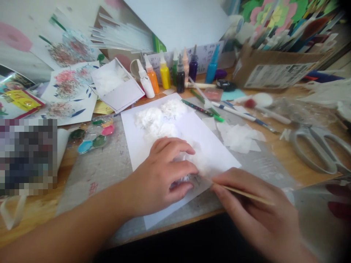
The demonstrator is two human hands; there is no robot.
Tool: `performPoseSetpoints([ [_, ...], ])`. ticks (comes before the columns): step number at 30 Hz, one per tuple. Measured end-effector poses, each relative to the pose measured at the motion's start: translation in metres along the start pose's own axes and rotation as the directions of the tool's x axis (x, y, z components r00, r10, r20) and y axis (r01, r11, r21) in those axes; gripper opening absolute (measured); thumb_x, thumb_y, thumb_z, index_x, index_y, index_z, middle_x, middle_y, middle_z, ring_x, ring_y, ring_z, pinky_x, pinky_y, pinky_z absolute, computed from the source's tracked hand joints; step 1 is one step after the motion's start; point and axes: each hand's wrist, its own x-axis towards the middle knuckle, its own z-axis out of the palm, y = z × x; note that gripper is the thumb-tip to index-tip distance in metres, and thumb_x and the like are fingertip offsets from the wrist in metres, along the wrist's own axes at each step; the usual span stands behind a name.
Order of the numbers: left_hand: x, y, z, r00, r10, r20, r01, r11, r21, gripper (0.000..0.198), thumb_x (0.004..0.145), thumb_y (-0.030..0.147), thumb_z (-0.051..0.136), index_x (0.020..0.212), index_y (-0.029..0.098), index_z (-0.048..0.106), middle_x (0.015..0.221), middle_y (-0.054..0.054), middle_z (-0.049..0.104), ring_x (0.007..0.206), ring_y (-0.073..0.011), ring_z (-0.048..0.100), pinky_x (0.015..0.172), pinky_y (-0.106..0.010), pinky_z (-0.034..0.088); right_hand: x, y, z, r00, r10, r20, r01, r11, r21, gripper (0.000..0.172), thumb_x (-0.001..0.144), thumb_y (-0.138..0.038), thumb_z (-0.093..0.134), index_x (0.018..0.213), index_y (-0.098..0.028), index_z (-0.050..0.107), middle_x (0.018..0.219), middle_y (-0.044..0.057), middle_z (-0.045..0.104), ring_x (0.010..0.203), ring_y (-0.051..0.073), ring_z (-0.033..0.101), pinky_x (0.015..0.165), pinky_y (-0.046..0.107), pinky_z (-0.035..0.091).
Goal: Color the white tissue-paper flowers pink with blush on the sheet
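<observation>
The right hand (pixel 260 208) pinches a thin, straight, pale wooden stick (pixel 246 194) between the thumb and the fingers; its far end points to the left hand's fingertips, where the view is blurred. The left hand (pixel 159 175) is bent over a white rectangular sheet of paper (pixel 219 159), with its fingers curved and apart; I cannot tell whether it grips something. Beyond this hand, white, ruffled, fluffy clumps (pixel 161 117) lie on the paper. The sheet rests on a grey, printed cutting mat (pixel 90 175). To the right of the sheet there is a pile of thin white paper pieces (pixel 240 137), and farther right, grey-handled scissors (pixel 314 149).
</observation>
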Motion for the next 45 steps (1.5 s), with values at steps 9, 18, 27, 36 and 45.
performPoseSetpoints([
  [9, 0.0, 0.0, 0.0, 1.0, -0.014, 0.003, 0.014, 1.0, -0.012, 0.016, 0.078, 0.02, 0.065, 0.093, 0.024, 0.066, 0.118, -0.007, 0.056, 0.119, -0.0265, 0.047, 0.104, -0.048, 0.037, -0.002, 0.002, 0.0, 0.999, -0.038, -0.011, 0.038, 0.999, 0.024, 0.016, 0.08, -0.015, 0.062, 0.09, -0.027, 0.065, 0.075, -0.001, 0.073, 0.061, 0.017, 0.068, 0.052, 0.026, 0.053],
  [18, 0.0, -0.001, 0.0, 1.0, -0.019, 0.009, 0.019, 0.999, -0.031, 0.013, 0.079, 0.022, 0.065, 0.092, 0.023, 0.067, 0.118, -0.007, 0.056, 0.118, -0.0258, 0.046, 0.104, -0.047, 0.037, -0.001, 0.001, 0.001, 1.0, -0.025, 0.011, 0.024, 0.999, 0.029, 0.013, 0.081, -0.016, 0.062, 0.089, -0.026, 0.064, 0.076, -0.001, 0.072, 0.062, 0.016, 0.067, 0.053, 0.024, 0.052],
  [27, 0.001, -0.001, 0.0, 1.0, -0.016, 0.006, 0.016, 0.999, -0.044, 0.013, 0.079, 0.022, 0.066, 0.092, 0.022, 0.067, 0.117, -0.007, 0.057, 0.118, -0.0257, 0.046, 0.104, -0.047, 0.037, 0.004, -0.004, -0.002, 0.996, -0.057, 0.061, 0.054, 0.997, 0.048, 0.009, 0.08, -0.015, 0.061, 0.083, -0.022, 0.064, 0.071, -0.001, 0.071, 0.061, 0.014, 0.066, 0.051, 0.022, 0.051],
  [36, -0.002, -0.001, 0.0, 1.0, -0.024, 0.011, 0.025, 0.999, -0.045, 0.016, 0.078, 0.021, 0.065, 0.094, 0.023, 0.065, 0.12, -0.007, 0.054, 0.12, -0.0263, 0.043, 0.105, -0.047, 0.033, 0.002, -0.002, 0.0, 0.992, -0.109, 0.056, 0.099, 0.983, 0.156, 0.014, 0.078, -0.008, 0.059, 0.085, -0.019, 0.064, 0.065, 0.0, 0.067, 0.057, 0.012, 0.062, 0.052, 0.022, 0.049],
  [45, -0.006, -0.005, 0.009, 0.997, -0.008, -0.072, 0.007, 1.0, -0.016, 0.017, 0.08, 0.015, 0.058, 0.092, 0.026, 0.062, 0.12, -0.005, 0.052, 0.121, -0.0256, 0.04, 0.102, -0.044, 0.034, 0.016, 0.054, -0.049, 0.964, -0.114, -0.24, 0.065, 0.978, -0.199, 0.01, 0.081, -0.012, 0.062, 0.085, -0.02, 0.067, 0.093, 0.006, 0.068, 0.091, 0.019, 0.064, 0.082, 0.035, 0.051],
])
